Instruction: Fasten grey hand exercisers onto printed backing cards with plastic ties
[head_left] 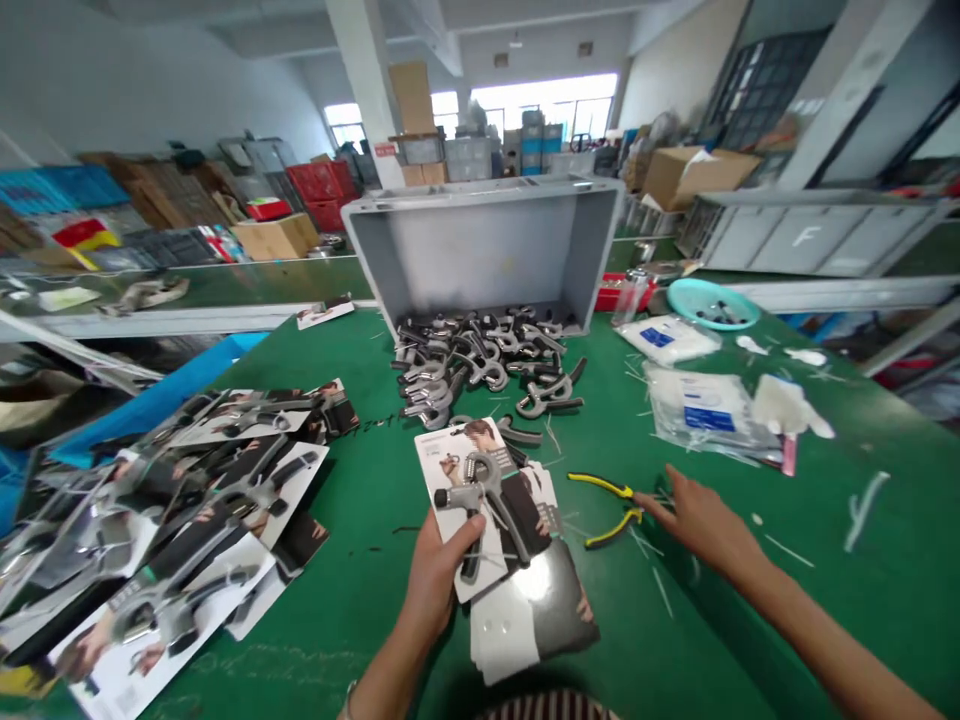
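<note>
Grey crate point(855, 252), right side: a big white F point(806, 237) is standing out on its long wall, and tbh that's the only thing I'm reading for sure
Card point(441, 470) in the left hand point(429, 568): tiny lines of print are running near its top, way too small to make out
Card pile point(229, 585) on the left: more small print is showing, all of it blurring out on me
Plastic bags point(660, 395): blue labels point(709, 418) are carrying whitish lettering, no luck reading it
Pillar point(361, 80): a little red sign point(385, 150) is hanging there, its pale characters are blurring
Counter point(360, 530): some black scrawl point(375, 422) is running across the green, not legible
</note>
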